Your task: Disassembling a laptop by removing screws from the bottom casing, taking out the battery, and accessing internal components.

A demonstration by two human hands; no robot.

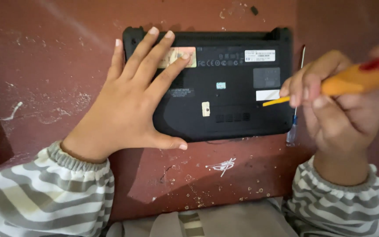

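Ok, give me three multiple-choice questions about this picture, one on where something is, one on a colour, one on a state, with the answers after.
1. Where does the left hand rest?
A. flat on the laptop's left part
B. on the table, clear of the laptop
C. on the striped sleeve

2. What colour is the handle of the screwdriver in the right hand?
A. blue
B. orange with red
C. green

3. How does the laptop lie?
A. open, screen up
B. on its edge
C. shut, underside up

Answers:
1 A, the spread fingers cover the black case's left part.
2 B, the handle is orange with a red part near the frame's edge.
3 C, labels and vent slots of the base face the camera.
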